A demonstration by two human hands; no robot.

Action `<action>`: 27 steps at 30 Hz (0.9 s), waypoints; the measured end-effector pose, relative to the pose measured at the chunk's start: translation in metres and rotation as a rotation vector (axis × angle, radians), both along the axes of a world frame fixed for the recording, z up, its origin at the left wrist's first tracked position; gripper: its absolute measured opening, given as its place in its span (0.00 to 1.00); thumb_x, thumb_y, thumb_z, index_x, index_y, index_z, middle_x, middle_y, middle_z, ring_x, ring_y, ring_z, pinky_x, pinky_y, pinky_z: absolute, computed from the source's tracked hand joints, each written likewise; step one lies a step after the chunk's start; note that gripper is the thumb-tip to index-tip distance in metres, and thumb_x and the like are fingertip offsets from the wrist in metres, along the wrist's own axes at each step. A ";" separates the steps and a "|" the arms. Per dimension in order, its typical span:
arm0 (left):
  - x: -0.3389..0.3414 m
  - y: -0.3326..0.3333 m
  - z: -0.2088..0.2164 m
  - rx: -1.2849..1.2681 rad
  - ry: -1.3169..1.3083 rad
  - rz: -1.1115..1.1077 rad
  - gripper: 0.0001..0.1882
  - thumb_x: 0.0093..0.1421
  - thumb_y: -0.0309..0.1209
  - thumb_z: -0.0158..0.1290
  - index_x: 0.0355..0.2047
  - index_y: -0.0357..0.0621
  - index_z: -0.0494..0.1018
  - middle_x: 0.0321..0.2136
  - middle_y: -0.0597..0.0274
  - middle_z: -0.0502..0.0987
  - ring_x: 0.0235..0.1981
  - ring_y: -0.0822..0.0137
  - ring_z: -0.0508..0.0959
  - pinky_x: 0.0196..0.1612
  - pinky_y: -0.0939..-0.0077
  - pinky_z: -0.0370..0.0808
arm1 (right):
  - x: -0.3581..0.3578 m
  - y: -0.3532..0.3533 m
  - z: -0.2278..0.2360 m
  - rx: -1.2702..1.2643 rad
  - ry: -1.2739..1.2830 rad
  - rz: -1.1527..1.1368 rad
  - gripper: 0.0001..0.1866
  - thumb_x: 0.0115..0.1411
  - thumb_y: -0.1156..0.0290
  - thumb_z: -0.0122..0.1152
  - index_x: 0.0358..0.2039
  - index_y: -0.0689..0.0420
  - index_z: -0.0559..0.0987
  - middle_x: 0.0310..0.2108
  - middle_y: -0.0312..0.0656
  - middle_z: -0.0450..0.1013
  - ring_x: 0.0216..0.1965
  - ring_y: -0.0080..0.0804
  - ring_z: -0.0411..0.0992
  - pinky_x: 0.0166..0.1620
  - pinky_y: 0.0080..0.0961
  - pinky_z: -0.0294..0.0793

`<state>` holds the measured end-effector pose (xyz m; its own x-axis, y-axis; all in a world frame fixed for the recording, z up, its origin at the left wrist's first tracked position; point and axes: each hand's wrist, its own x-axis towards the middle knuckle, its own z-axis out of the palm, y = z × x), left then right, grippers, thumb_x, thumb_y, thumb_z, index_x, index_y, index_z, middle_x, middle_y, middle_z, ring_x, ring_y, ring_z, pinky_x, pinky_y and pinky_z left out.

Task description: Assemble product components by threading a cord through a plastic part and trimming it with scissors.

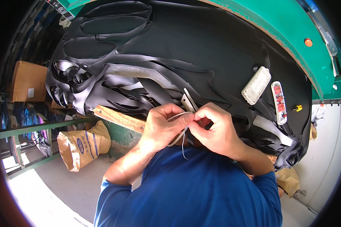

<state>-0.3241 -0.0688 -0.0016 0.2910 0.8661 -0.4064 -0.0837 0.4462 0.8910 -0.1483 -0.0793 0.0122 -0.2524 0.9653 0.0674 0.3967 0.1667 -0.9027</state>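
In front of my chest, both hands are closed with fingertips close together on a thin white cord (184,145). My left hand (161,126) pinches it between thumb and forefinger, and a loop runs back over the fingers. Close beside it, my right hand (216,130) pinches at the same spot. One loose end of the cord hangs down over the blue shirt. Just beyond the fingertips a flat pale strip with a dark hole (185,100) sticks up at a slant. Its lower part is hidden by my hands.
Black sheet material (201,41) with oval cutouts covers the bench, scraps draping over its front. To the right lie a whitish casing half (256,85), a control box with red parts (279,102) and a yellow fitting (299,108). A green machine (269,19) arches behind; a sack (83,145) stands left.
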 end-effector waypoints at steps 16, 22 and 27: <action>-0.006 -0.004 -0.002 -0.200 -0.163 0.049 0.10 0.58 0.31 0.57 0.36 0.35 0.77 0.27 0.63 0.78 0.27 0.79 0.75 0.27 0.88 0.70 | 0.003 0.003 -0.005 0.081 0.056 0.064 0.07 0.51 0.78 0.66 0.29 0.63 0.76 0.27 0.42 0.71 0.24 0.29 0.73 0.27 0.21 0.73; -0.004 -0.006 0.003 -0.108 -0.079 0.002 0.08 0.60 0.29 0.56 0.35 0.37 0.77 0.25 0.67 0.77 0.26 0.81 0.72 0.28 0.88 0.69 | 0.006 0.001 -0.002 -0.087 0.079 0.055 0.04 0.53 0.82 0.63 0.29 0.64 0.76 0.28 0.40 0.72 0.27 0.23 0.72 0.32 0.17 0.72; 0.000 -0.011 -0.005 0.160 0.008 -0.036 0.07 0.61 0.27 0.53 0.34 0.35 0.75 0.27 0.66 0.75 0.25 0.80 0.72 0.28 0.86 0.70 | 0.003 0.000 -0.007 0.087 0.004 -0.008 0.06 0.47 0.80 0.63 0.25 0.61 0.74 0.25 0.41 0.71 0.22 0.29 0.72 0.26 0.23 0.71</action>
